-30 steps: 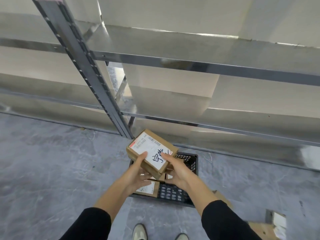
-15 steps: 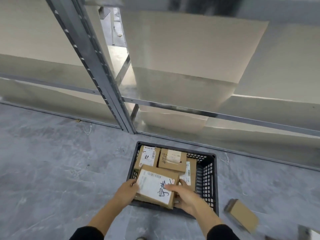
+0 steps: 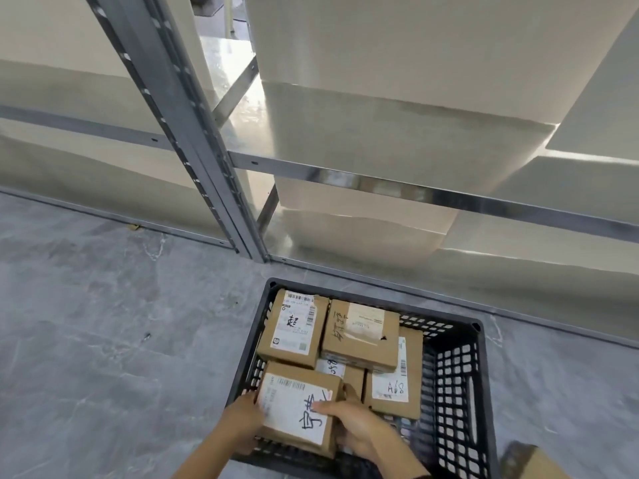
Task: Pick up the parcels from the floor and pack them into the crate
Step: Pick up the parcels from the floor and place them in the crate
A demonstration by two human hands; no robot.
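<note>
Gripping labelled parcel (image 3: 300, 409) between left hand (image 3: 242, 421), right hand (image 3: 359, 430), inside crate (image 3: 479, 385)

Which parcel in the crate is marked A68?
The near-right parcel, partly under the top parcel; A68 is handwritten on its white label. Other labels show different handwriting.

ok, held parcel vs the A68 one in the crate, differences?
The held parcel is gripped by the left hand and right hand; the A68 parcel lies ungripped. No parcel covers the held parcel; another parcel overlaps the A68 parcel's far end. Both are brown cardboard with white labels, in the black crate.
</note>
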